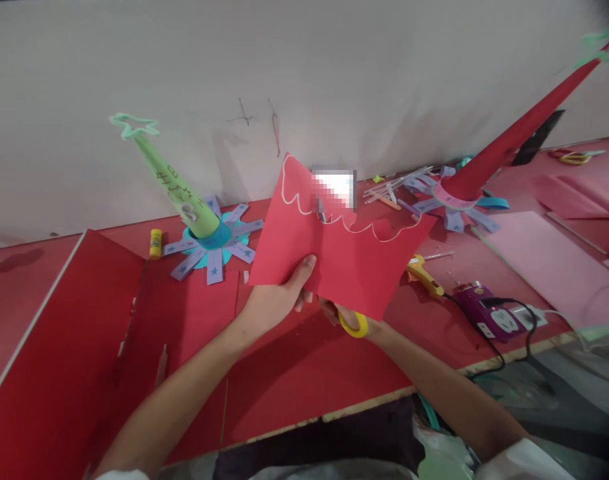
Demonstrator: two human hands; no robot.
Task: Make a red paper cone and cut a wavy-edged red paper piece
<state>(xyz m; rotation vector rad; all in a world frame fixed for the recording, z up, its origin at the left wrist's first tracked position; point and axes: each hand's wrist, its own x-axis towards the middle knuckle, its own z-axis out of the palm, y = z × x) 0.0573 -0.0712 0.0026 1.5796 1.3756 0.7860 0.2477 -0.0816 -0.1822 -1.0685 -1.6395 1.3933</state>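
Observation:
A sheet of red paper (349,263) is held up over the table, with a white scalloped line drawn along its upper part. Its top edge is partly cut along that line. My left hand (284,293) pinches the lower edge, thumb on the front of the sheet and fingers behind. Under the paper, my right hand (341,317) grips scissors (360,327) by their yellow handles. The paper hides most of the blades; a dark tip seems to show near the cut edge.
A green paper cone (177,183) with purple strips stands at left beside a yellow glue stick (155,244). A red cone (524,127) leans at right. Nearby are a yellow glue gun (425,277), a corded purple power block (489,312) and pink paper (539,267).

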